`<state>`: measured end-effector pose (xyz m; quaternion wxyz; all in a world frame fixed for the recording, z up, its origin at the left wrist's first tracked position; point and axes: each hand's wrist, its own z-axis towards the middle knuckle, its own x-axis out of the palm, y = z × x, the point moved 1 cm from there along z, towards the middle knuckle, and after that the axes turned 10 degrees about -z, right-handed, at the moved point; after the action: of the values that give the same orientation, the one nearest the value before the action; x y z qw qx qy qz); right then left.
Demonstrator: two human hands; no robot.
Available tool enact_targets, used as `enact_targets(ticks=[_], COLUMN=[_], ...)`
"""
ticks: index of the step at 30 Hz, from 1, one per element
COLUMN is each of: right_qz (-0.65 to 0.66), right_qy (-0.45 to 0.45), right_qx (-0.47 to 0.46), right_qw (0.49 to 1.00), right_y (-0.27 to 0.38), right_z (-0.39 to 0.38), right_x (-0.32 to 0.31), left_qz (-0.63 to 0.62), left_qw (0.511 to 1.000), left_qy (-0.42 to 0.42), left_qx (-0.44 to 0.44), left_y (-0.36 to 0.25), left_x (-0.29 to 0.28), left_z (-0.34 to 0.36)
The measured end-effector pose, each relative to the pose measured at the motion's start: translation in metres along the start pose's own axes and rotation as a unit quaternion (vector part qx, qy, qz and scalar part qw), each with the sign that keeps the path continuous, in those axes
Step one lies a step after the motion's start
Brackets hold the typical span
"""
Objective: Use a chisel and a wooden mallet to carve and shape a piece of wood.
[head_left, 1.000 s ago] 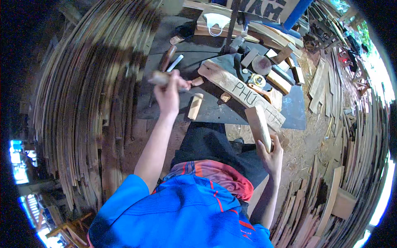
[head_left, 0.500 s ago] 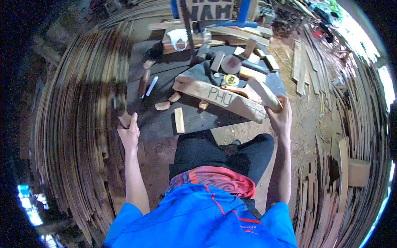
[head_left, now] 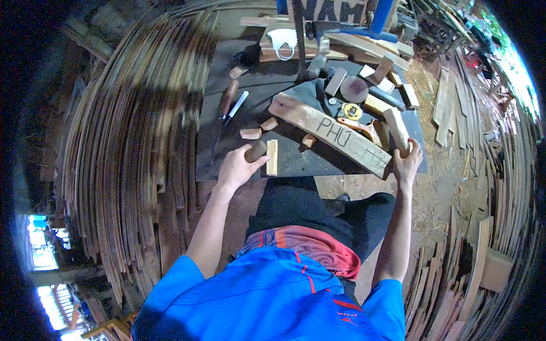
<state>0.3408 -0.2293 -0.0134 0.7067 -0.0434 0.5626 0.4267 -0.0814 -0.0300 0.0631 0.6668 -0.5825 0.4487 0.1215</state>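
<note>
My left hand (head_left: 239, 169) is closed around a short, rounded brown piece of wood (head_left: 256, 151) at the table's near edge. Just right of it stands a small pale wooden block (head_left: 272, 157). On the right, my right hand (head_left: 408, 162) grips a pale wooden bar (head_left: 396, 128), whose far end tilts up toward the pile of tools. Beside that hand, a long wooden beam (head_left: 330, 135) with dark lettering lies slantwise across the table. Small wood offcuts (head_left: 251, 133) rest beyond my left hand.
On the dark tabletop (head_left: 227, 149) lie a brown-handled tool (head_left: 229, 98), a white-and-dark marker-like stick (head_left: 236, 107), a yellow tape measure (head_left: 352, 111) and a round wooden disc (head_left: 354, 89). An upright saw blade (head_left: 299, 45) stands behind. Stacked planks (head_left: 131, 113) line the left side.
My left hand has come in from the table's left edge to beside the small pale block, with a piece of wood in it. My right hand still holds the pale bar. The view has shifted.
</note>
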Motion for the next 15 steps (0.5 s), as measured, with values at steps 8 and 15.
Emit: enact_targets(ticks=[8,15], right_qz=[0.044,0.038], right_qy=[-0.030,-0.053], right_qx=[-0.032,-0.127], right_qw=[0.998,0.990], right_y=[0.031,0.054], right_z=[-0.024,-0.058], right_x=[-0.027,-0.046], left_qz=[0.085,0.059], left_qw=[0.996,0.996], left_qy=[-0.029,-0.061], left_qx=[0.010,0.011], left_y=[-0.007,-0.001], left_x=[0.032,0.019], left_z=[0.008,0.001])
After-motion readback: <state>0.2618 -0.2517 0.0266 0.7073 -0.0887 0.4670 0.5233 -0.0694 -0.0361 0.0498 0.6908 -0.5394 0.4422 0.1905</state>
